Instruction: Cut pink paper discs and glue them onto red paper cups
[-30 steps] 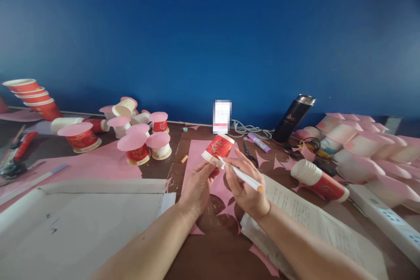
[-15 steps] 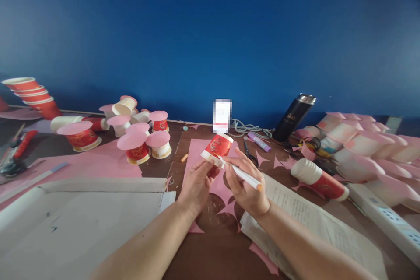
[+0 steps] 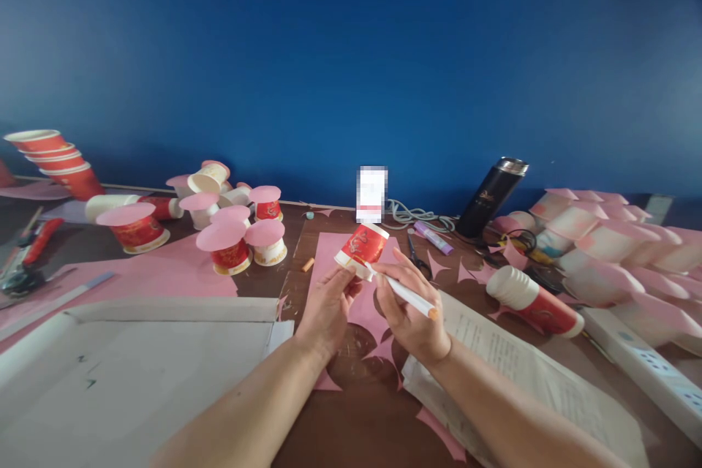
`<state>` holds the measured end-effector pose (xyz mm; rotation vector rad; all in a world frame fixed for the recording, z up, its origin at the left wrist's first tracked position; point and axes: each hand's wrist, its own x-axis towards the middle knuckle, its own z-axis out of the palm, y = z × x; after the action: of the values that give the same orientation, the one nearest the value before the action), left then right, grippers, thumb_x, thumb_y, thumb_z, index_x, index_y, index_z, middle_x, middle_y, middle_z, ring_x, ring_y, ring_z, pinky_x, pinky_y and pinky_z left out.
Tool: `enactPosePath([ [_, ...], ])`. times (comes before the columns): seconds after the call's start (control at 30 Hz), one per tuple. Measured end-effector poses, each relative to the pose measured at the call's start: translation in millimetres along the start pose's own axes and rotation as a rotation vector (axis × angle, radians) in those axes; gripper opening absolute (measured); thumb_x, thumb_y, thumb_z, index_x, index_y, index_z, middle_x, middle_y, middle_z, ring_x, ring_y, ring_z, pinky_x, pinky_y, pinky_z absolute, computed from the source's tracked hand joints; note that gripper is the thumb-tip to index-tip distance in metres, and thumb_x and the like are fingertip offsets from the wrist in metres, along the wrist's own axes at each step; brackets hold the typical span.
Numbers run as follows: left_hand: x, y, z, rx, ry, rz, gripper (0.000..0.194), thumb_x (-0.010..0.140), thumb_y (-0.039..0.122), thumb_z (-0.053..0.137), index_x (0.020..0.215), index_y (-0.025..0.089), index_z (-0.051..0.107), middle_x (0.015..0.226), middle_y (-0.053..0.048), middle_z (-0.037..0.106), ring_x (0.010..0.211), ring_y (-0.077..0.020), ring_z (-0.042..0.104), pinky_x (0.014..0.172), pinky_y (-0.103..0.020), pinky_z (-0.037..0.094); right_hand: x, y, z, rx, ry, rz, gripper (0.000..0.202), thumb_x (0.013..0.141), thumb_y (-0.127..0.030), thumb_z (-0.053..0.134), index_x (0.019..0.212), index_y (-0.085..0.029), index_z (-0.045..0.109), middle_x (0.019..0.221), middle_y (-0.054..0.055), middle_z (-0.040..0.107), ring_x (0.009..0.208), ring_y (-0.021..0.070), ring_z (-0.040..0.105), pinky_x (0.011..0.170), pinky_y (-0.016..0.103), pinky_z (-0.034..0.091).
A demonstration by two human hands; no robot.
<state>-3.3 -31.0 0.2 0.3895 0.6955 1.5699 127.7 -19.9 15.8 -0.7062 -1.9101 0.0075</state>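
Between my hands is a tilted red paper cup (image 3: 366,241) with a gold pattern and a white rim that faces me. My left hand (image 3: 330,307) pinches it by that rim. In my right hand (image 3: 411,307) is a white marker (image 3: 410,297) with an orange end; its tip is at the cup's rim, and I cannot tell if it touches. Beneath lies a pink paper sheet (image 3: 329,252) with round pieces cut from it. An orange marker cap (image 3: 308,264) rests on the table to the left of the sheet.
Several cups topped with pink discs (image 3: 222,238) stand at left, behind a white box lid (image 3: 164,358). At right are a black thermos (image 3: 491,197), stacked paper cups (image 3: 540,303), a power strip (image 3: 647,362) and printed papers (image 3: 515,365). Scissors (image 3: 420,256) and a purple glue stick (image 3: 434,238) lie behind my right hand.
The cup and marker tip have shifted very slightly to the left. Both hands keep the same hold, and the things around them stay in place.
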Motion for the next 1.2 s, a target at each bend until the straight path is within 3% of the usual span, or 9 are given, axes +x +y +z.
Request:
enactPosePath([
  [0.57,2.1,4.1,-0.3,-0.088,0.021,-0.008,0.021,0.063,0.021,0.081,0.080,0.014,0.071,0.080,-0.001,0.068,0.071,-0.0081,0.060,0.072,-0.021,0.046,-1.4,1.6,0.3,-0.029,-0.004,0.024,0.017,0.088,-0.014,0.054,0.102,-0.021,0.060,0.090,0.003,0.072,0.083,0.0192,0.069,0.102,0.048,0.046],
  [0.9,1.8,4.3,0.7,-0.124,0.051,-0.042,0.012,0.068,0.016,0.075,0.077,0.013,0.069,0.081,-0.002,0.067,0.073,-0.0086,0.060,0.073,-0.021,0.047,-2.3,3.5,0.9,-0.006,-0.016,0.012,0.018,0.087,-0.014,0.054,0.103,-0.021,0.060,0.092,0.003,0.072,0.085,0.0188,0.068,0.103,0.048,0.045],
  [1.2,2.1,5.4,-0.5,-0.128,0.010,-0.055,0.009,0.071,0.014,0.072,0.079,0.013,0.069,0.084,-0.003,0.068,0.076,-0.0090,0.060,0.073,-0.021,0.047,-2.1,1.9,0.6,-0.043,-0.019,0.033,0.016,0.089,-0.017,0.053,0.101,-0.022,0.061,0.092,0.003,0.073,0.077,0.0184,0.069,0.102,0.047,0.046],
])
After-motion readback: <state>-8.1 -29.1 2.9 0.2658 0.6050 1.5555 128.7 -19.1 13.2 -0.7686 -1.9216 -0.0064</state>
